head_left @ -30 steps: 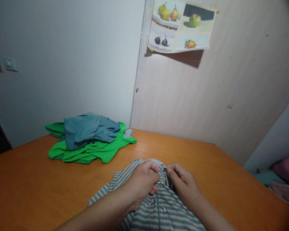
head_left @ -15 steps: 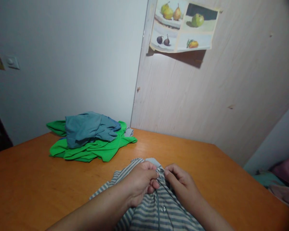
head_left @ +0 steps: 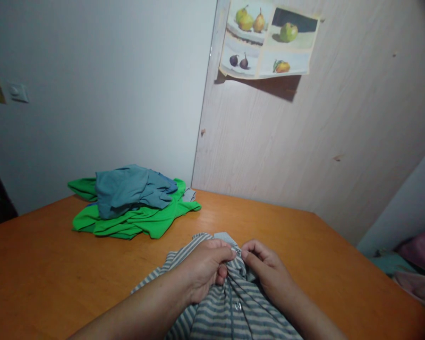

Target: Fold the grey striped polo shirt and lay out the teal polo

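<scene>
A grey-and-white striped shirt lies bunched on the table at the bottom middle, its pale collar pointing away from me. My left hand pinches the front placket just below the collar, thumb against the fingers. Close beside it, my right hand pinches the other side of the cloth. Between the two sets of fingertips shows a small button. Lower on the placket sits another button. My fingers cover part of the fabric at the pinch.
Toward the back left of the orange table is a pile with a bright green garment beneath a blue-grey one. Behind stand a wall and a wood panel with a fruit picture. Pink fabric lies at the far right.
My left thumb has shifted slightly right toward the button, and the cloth between my hands has bunched a little. Both hands keep their grip on the shirt.
</scene>
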Available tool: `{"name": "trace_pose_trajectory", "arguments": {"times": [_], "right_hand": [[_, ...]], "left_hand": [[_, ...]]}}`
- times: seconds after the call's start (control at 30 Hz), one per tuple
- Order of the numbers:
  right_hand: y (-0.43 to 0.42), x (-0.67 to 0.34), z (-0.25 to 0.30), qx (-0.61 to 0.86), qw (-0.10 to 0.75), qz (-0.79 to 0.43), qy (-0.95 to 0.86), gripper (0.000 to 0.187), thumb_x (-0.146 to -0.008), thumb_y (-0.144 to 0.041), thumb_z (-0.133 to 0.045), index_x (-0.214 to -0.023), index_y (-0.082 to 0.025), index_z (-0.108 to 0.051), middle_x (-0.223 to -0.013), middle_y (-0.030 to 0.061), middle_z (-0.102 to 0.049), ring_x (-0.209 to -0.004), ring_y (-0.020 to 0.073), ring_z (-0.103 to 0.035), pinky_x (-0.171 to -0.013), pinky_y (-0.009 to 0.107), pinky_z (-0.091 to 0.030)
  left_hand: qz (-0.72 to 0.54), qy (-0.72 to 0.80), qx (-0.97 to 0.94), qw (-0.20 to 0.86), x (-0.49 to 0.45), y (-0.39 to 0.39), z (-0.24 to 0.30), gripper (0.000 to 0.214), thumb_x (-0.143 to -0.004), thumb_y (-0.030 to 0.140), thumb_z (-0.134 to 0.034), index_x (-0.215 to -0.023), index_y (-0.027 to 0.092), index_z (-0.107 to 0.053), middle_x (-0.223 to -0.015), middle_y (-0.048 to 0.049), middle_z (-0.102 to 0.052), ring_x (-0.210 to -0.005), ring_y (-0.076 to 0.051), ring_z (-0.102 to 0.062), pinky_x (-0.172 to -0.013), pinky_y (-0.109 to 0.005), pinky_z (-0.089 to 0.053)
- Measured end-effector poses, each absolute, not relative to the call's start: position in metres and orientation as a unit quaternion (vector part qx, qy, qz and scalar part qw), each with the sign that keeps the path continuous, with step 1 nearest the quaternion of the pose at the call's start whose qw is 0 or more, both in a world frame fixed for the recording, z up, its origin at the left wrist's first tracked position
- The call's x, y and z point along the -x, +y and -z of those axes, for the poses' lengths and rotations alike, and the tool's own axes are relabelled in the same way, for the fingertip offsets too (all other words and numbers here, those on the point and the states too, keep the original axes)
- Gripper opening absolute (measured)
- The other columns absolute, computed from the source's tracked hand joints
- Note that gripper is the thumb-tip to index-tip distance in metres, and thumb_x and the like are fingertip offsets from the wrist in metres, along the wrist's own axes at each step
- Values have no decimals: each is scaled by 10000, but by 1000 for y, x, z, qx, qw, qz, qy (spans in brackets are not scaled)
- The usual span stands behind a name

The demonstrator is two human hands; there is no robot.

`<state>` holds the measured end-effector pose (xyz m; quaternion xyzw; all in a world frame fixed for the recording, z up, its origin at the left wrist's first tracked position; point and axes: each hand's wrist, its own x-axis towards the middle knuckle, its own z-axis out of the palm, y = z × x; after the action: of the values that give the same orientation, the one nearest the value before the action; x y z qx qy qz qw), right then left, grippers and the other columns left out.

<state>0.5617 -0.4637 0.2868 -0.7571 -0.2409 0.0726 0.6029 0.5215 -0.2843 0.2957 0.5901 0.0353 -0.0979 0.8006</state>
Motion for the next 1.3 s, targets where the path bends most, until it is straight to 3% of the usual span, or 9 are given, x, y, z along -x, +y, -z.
{"name": "trace_pose_trajectory", "arguments": {"times": [0.73, 1.0, 1.3], "right_hand": [[-457, -555, -293, 733, 640, -118, -198, 316, -803, -491, -651, -746, -192, -565, -616, -57, -444, -578, 104, -364, -544, 233, -294], [-455, -552, -292, 765, 588, -92, -246, 242, -837, -409, -607, -762, -187, -543, -602, -69, -406, -569, 97, -341, -523, 231, -263], [-452, -557, -285, 794, 561, -54, -228, 118, -773, -294, -576, -729, -200, -520, -604, -62, -414, -580, 107, -361, -523, 238, -277]], "left_hand": [[70, 25, -710, 700, -522, -284, -292, 79, -673, 246, -565, -726, 201, -529, -541, 76, -410, -476, -88, -356, -443, -227, -213], [9, 22, -733, 679, -516, -292, -294, 64, -707, 225, -543, -691, 200, -486, -567, 72, -397, -542, -98, -346, -502, -229, -218], [-25, -17, -766, 642, -517, -292, -292, 91, -740, 248, -578, -750, 200, -501, -631, 71, -430, -626, -121, -400, -570, -244, -287]]}}
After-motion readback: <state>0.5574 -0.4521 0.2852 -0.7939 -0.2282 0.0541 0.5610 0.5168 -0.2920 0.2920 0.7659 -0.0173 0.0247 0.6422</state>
